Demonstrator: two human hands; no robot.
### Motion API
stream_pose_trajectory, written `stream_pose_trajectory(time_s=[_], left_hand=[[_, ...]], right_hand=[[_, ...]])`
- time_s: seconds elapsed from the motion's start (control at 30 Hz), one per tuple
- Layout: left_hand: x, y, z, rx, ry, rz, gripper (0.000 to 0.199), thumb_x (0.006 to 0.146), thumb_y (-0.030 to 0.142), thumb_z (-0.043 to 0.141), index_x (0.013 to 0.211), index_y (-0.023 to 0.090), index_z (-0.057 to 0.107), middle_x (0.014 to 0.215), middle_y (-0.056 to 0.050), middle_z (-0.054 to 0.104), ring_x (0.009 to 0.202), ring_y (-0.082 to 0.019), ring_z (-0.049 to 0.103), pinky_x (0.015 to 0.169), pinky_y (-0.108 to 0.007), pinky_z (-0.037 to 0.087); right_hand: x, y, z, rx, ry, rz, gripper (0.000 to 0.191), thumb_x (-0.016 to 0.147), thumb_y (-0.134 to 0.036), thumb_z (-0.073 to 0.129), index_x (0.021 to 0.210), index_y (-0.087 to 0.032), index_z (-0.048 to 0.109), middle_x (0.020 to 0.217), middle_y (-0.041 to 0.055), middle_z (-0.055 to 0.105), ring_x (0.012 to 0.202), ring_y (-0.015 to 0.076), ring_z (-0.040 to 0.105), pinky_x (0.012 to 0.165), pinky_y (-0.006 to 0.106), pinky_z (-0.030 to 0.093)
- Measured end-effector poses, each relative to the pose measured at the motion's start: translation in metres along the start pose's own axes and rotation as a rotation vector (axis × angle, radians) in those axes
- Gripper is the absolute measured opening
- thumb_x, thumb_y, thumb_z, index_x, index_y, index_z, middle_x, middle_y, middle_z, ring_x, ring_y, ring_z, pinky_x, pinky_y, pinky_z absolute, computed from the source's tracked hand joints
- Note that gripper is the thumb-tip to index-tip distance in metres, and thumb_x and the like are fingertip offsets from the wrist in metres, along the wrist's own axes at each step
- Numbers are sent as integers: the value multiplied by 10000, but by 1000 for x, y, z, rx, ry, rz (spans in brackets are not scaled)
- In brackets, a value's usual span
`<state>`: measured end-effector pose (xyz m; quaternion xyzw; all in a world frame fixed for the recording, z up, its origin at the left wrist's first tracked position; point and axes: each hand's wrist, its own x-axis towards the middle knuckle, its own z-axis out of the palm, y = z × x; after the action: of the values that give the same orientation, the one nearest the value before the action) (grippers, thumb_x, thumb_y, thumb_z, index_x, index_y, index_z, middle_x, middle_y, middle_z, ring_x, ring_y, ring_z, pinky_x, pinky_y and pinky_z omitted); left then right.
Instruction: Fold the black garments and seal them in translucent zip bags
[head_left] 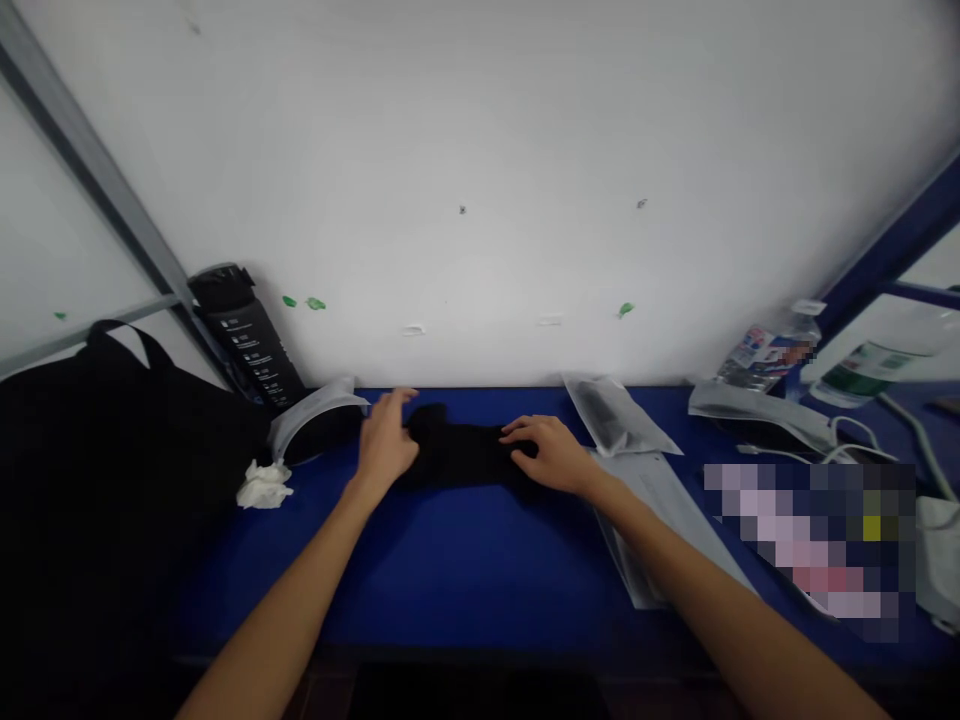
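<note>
Both hands, left [386, 440] and right [546, 452], are resting with fingers loosely bent on the black cloth [469, 455], which is lying on the blue surface [442, 570].

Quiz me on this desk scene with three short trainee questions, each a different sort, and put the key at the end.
1. True or false: the crumpled white tissue lies to the right of the right hand.
2. Multiple choice: what lies between the left hand and the right hand?
A) a white cable
B) a soft black item
C) a clear plastic bottle
3. Fill in the blank: the tabletop is ____ in colour.

Key: 1 false; 2 B; 3 blue
</note>
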<state>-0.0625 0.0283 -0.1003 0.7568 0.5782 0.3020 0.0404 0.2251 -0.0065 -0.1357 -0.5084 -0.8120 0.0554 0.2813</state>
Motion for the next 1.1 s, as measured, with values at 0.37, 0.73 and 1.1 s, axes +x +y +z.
stream_pose_trajectory(time_s=[0.37, 0.73, 1.1], left_hand=[[-14, 40, -5, 58, -284, 537, 274, 845, 37, 509, 891, 217, 711, 952, -36, 772, 981, -255, 657, 930, -438, 444], [-27, 53, 2, 75, -434, 633, 201, 1005, 414, 667, 983, 218, 703, 972, -55, 715, 1005, -259, 660, 950, -420, 459], [-29, 62, -46, -330, -1069, 201, 691, 1055, 715, 233, 1103, 222, 715, 624, -19, 702, 584, -197, 694, 594, -271, 483]], right_hand=[[3, -9, -14, -64, 233, 81, 208, 814, -258, 719, 975, -226, 847, 1031, 98, 731, 998, 279, 691, 951, 456, 546], [11, 4, -12, 778, 392, 376, 882, 846, -431, 713, 1625, -284, 327, 1414, 145, 631, 962, 233, 736, 841, 416, 626], [-2, -19, -9, -52, -122, 48, 505, 926, -518, 746, 1337, -230, 694, 1322, 137, 623, 1232, 328, 589, 1090, 553, 477]])
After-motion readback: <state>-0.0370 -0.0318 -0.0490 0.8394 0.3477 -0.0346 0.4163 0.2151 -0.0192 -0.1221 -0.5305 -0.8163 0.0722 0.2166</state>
